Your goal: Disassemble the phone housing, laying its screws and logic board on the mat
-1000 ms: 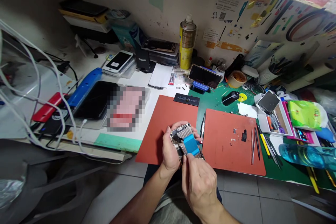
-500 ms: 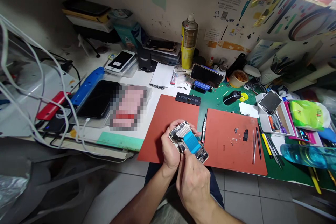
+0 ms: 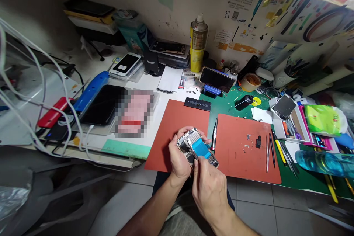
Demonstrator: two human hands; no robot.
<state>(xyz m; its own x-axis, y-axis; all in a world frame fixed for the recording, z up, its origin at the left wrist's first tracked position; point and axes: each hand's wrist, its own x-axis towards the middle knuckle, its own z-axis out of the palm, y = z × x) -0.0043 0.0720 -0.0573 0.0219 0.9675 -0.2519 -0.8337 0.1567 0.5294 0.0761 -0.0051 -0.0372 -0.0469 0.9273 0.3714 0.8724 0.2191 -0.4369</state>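
My left hand [image 3: 179,156] is wrapped round an opened phone [image 3: 184,141], its inner parts facing up. Silvery ribbed metal and a bright blue strip [image 3: 201,149] show in the phone's body, with small boards at both ends. My right hand [image 3: 210,180] is closed in a pinch at the phone's near edge, thumb and forefinger against the blue strip's lower side. What those fingertips grip is hidden. A loose black phone battery [image 3: 197,104] lies at the top of the left red mat. A pen-like screwdriver [image 3: 214,134] lies between the mats, right of the phone.
Tiny parts [image 3: 258,142] and tweezers [image 3: 267,153] lie on the right red mat [image 3: 232,129]. A phone [image 3: 217,79] leans on a blue stand behind. A yellow spray can [image 3: 197,44] stands by the wall. White cables [image 3: 62,92] hang at left; a blue bottle [image 3: 323,162] lies at right.
My right hand has shifted slightly to the right along the phone's near edge, from the dark area to the blue strip. My left hand still holds the phone.
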